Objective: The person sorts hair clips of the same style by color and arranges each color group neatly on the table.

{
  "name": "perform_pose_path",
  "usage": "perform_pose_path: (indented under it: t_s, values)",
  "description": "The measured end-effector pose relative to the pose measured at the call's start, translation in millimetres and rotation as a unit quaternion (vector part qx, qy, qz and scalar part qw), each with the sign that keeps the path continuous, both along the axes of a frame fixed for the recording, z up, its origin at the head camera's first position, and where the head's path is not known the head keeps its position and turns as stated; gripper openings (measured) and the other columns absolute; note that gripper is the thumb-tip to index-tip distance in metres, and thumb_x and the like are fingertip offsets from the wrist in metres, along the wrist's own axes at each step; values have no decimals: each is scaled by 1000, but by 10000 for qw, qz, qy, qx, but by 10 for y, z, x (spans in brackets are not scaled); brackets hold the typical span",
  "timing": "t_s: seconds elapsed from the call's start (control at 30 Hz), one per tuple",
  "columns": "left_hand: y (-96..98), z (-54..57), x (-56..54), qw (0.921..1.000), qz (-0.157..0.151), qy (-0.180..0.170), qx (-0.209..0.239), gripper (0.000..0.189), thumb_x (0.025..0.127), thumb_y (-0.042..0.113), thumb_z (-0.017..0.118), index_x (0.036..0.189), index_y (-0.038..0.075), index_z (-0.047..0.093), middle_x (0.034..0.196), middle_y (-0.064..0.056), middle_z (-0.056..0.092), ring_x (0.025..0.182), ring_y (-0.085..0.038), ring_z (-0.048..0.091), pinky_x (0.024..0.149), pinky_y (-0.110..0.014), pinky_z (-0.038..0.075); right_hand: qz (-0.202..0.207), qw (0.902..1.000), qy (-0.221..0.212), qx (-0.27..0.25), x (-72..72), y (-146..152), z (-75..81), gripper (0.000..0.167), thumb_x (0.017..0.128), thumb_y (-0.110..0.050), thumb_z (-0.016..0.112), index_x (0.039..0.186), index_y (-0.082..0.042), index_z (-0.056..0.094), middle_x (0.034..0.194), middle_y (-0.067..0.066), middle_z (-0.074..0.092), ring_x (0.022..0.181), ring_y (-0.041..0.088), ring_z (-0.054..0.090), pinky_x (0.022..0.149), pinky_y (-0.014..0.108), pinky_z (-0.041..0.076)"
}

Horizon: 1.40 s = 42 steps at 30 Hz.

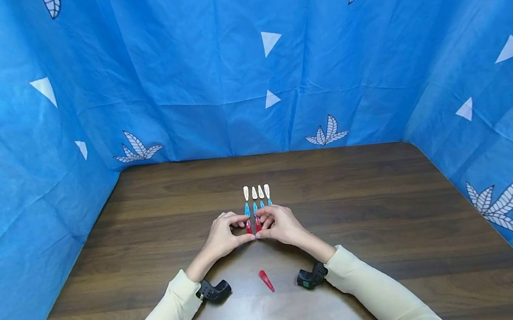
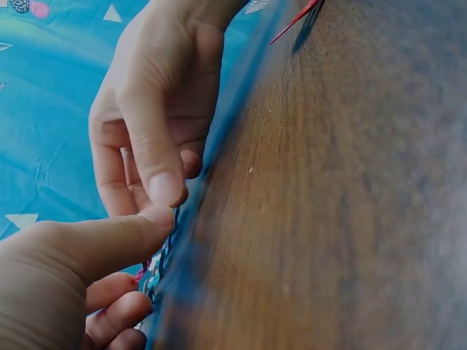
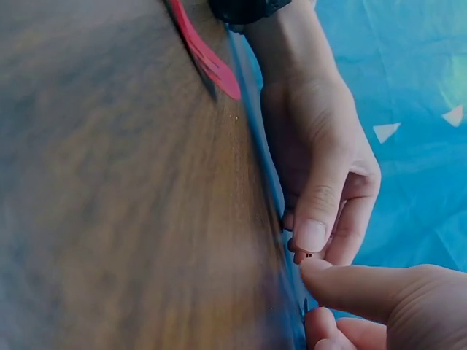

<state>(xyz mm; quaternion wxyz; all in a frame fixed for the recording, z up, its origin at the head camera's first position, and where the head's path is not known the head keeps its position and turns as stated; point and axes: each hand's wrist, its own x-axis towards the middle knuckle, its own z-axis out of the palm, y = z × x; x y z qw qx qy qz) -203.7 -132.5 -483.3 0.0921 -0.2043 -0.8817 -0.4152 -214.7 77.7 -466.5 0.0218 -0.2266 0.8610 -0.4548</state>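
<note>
In the head view, snap hair clips lie in rows: several white clips at the back, blue clips below them, partly behind the fingers, then two red clips side by side. My left hand holds the left red hair clip lengthwise between thumb and forefinger. In the same way my right hand holds the right red hair clip. The two thumb tips meet or nearly meet. Both wrist views show the thumbs close together, the clips mostly hidden by fingers.
Nearer the front of the brown wooden table, a loose red hair clip lies between the wrists. Black wrist cameras are strapped to both wrists. A blue patterned cloth hangs behind and at both sides.
</note>
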Motion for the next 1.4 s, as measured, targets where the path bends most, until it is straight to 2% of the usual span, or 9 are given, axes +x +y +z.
perform_pose_path:
  t_s: [0.27, 0.43, 0.67, 0.97, 1.4]
  values:
    - [-20, -43, -7, 9991, 18, 165, -400, 48, 71, 21, 97, 113, 3, 81, 79, 4, 62, 83, -18, 56, 78, -34, 47, 66, 9995, 222, 199, -9, 1, -60, 49, 74, -4, 94, 118, 7, 74, 89, 8, 70, 70, 9, 72, 76, 22, 56]
    - [-16, -42, -12, 9988, 18, 165, -459, 49, 71, 20, 97, 114, 2, 81, 79, 4, 60, 82, -17, 53, 77, -34, 45, 33, 9989, 191, 434, -9, -6, -52, 49, 75, -6, 94, 120, 4, 75, 90, 4, 70, 69, 3, 69, 82, 25, 55]
    - [-11, -38, -15, 9984, 35, 125, -548, 50, 71, 20, 97, 116, 2, 80, 80, 4, 60, 82, -17, 52, 77, -34, 45, 169, 9982, 288, 505, -13, 10, -53, 49, 77, -8, 94, 120, 4, 74, 89, 5, 69, 68, 3, 66, 82, 27, 54]
    - [-11, -38, -1, 9984, 22, 110, -560, 51, 71, 19, 97, 116, 1, 80, 80, 3, 61, 82, -18, 52, 76, -33, 45, 130, 9977, 218, 629, -5, -2, -51, 50, 77, -10, 94, 122, 2, 75, 89, 1, 69, 69, -1, 63, 89, 31, 53]
    - [-20, -35, 4, 9989, -17, 30, -461, 51, 72, 19, 97, 116, 0, 80, 81, 3, 61, 81, -17, 50, 76, -32, 42, 214, 9974, 316, 618, 2, 4, -45, 50, 77, -9, 94, 121, 4, 74, 89, 3, 69, 70, 1, 65, 85, 29, 54]
